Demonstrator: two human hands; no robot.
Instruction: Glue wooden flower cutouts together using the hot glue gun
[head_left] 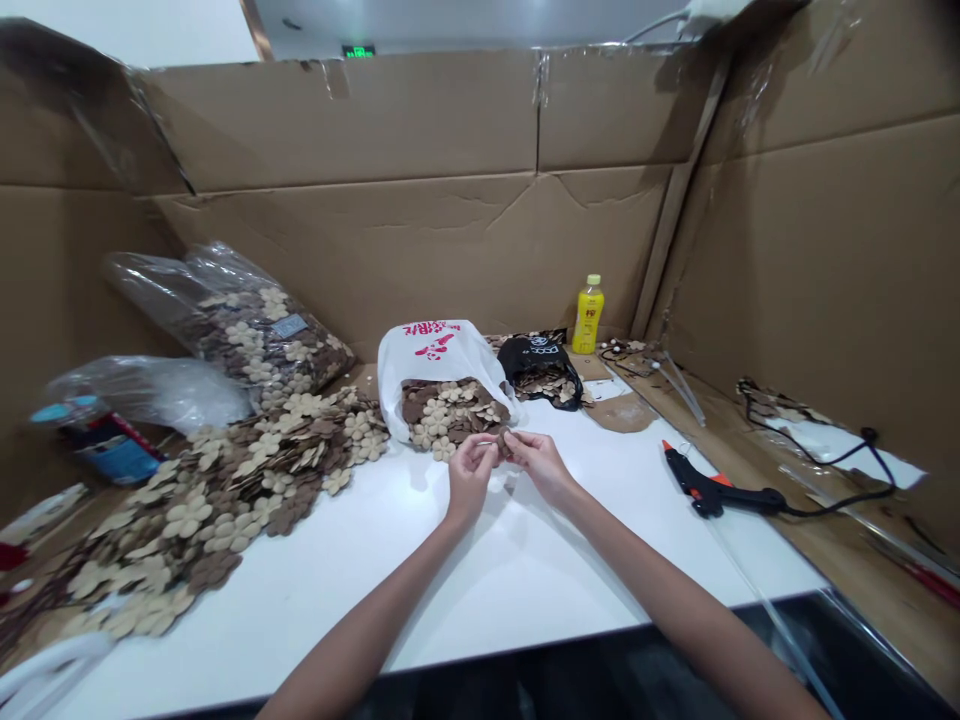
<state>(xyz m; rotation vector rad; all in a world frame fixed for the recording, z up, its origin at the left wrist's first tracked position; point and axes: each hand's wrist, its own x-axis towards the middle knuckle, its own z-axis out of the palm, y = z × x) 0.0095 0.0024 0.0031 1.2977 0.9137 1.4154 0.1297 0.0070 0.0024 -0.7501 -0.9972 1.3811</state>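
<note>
Held piece: a small brown flower cutout (pixel 501 446), felt or thin wood (too small to tell which), pinched in mid-air over the white table (pixel 480 570), toward its far edge.
Left hand (pixel 471 478): fingertips closed on the cutout from the left, wrist toward the near edge.
Right hand (pixel 538 465): fingertips closed on it from the right; the two hands meet at the piece.
Lie of the piece: its long axis is hidden by the fingers, and neither hand is clearly nearer.
Just beyond: a white plastic carrier bag (pixel 442 350) with pink print, slumped open on the far edge, spilling tan and brown flower cutouts (pixel 450 415).
Far right of the bag: a black bag (pixel 534 358) with more cutouts, and a yellow drink bottle (pixel 589 315) upright by the back corner.
Table's left side: a long heap of loose cutouts (pixel 247 480), backed by a clear plastic bag of cutouts (pixel 255 320).
Table's right side: a black hot glue gun (pixel 709 490) with an orange trigger, lying on its side well apart from the hands, its black cord (pixel 832 505) trailing over brown cardboard.
Backdrop: cardboard walls (pixel 345 120) on three sides.
</note>
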